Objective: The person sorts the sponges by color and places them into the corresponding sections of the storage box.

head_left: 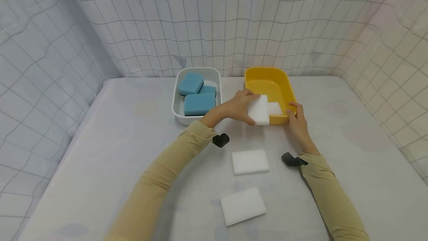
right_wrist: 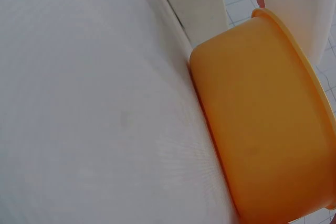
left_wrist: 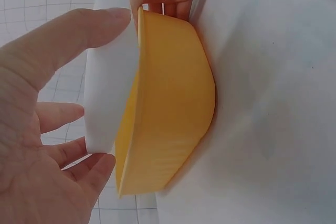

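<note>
- White block is held above the near left corner of the yellow bin, overlapping the near rim in the head view.
- Left hand spans it, thumb on the near edge, fingers on the far one; the grip looks light but sufficient.
- Right hand grips the bin's near right corner; keeping that hold should stop the bin sliding.
- To set the block down well, I would carry it past the near rim, level it, and lower it before the fingers spread.
- Inside, a second block lies against the near wall, so landing on it could leave the held one tilted.
- White bin, holding blue sponges, stands just beside the left wrist; a wide elbow swing might nudge it.
- Two more blocks lie apart on the table, between the forearms.
</note>
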`<act>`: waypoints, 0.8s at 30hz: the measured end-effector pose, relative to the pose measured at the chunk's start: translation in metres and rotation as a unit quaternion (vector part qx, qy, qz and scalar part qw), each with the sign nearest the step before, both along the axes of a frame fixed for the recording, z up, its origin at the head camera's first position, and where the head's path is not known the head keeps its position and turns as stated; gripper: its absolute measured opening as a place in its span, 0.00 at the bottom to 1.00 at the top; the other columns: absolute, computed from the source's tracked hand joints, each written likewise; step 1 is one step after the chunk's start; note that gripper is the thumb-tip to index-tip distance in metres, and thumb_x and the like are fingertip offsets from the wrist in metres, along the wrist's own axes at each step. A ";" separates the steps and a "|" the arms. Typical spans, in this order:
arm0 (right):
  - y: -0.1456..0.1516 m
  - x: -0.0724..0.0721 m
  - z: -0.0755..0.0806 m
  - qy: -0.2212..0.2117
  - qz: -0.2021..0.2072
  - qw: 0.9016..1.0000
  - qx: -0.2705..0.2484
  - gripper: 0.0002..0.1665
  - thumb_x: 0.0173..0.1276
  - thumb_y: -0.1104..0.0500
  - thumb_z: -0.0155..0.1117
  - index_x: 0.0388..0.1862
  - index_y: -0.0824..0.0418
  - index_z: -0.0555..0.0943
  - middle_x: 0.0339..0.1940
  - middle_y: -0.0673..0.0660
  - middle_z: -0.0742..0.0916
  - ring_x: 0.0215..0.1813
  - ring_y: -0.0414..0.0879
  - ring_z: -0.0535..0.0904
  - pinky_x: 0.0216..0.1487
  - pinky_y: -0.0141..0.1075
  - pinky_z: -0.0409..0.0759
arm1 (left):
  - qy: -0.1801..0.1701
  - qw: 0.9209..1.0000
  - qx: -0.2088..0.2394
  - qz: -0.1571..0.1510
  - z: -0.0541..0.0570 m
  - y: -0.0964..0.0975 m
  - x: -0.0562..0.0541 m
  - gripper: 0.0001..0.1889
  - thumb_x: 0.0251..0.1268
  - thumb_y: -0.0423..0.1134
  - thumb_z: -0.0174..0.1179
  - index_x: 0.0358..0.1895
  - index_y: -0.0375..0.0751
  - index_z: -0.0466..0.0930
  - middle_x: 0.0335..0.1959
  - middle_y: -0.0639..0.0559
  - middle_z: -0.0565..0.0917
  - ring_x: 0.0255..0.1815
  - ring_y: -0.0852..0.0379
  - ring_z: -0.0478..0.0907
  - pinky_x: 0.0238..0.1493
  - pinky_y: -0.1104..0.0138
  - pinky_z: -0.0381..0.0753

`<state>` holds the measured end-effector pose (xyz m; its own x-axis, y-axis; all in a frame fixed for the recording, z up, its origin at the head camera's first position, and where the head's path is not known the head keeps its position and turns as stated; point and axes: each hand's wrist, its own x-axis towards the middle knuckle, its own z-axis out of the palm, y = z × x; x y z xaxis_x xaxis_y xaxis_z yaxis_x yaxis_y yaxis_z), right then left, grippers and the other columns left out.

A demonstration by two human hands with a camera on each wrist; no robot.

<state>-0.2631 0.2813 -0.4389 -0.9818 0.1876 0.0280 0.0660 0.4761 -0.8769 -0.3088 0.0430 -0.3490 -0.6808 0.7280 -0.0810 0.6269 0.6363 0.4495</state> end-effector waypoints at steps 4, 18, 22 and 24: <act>0.000 0.000 -0.001 0.002 -0.002 1.000 0.004 0.26 0.75 0.47 0.34 0.68 0.55 0.55 0.62 0.67 0.67 0.56 0.56 0.62 0.55 0.42 0.59 | -0.002 1.000 -0.004 0.013 -0.001 0.005 -0.005 0.50 0.47 0.49 0.71 0.73 0.42 0.52 0.68 0.41 0.56 0.65 0.46 0.54 0.65 0.59 0.63; 0.001 -0.001 -0.001 0.006 0.003 1.000 0.009 0.27 0.75 0.46 0.34 0.68 0.55 0.56 0.64 0.66 0.67 0.48 0.55 0.63 0.45 0.38 0.58 | 0.027 0.998 -0.016 0.047 -0.003 0.019 -0.012 0.49 0.48 0.54 0.69 0.72 0.43 0.54 0.68 0.41 0.59 0.65 0.45 0.54 0.65 0.59 0.64; 0.001 -0.001 -0.002 0.005 0.001 1.000 0.008 0.26 0.75 0.47 0.35 0.67 0.55 0.56 0.63 0.66 0.67 0.47 0.56 0.63 0.45 0.38 0.58 | 0.026 0.997 -0.017 0.066 -0.007 0.021 -0.015 0.49 0.48 0.56 0.68 0.73 0.44 0.54 0.69 0.42 0.57 0.67 0.45 0.53 0.66 0.59 0.64; 0.001 -0.002 -0.001 0.007 -0.001 1.000 0.009 0.26 0.75 0.47 0.35 0.67 0.54 0.56 0.63 0.65 0.67 0.50 0.55 0.63 0.47 0.38 0.58 | 0.025 0.997 -0.011 0.076 -0.008 0.022 -0.015 0.49 0.49 0.56 0.68 0.72 0.45 0.54 0.69 0.42 0.57 0.67 0.46 0.53 0.67 0.59 0.64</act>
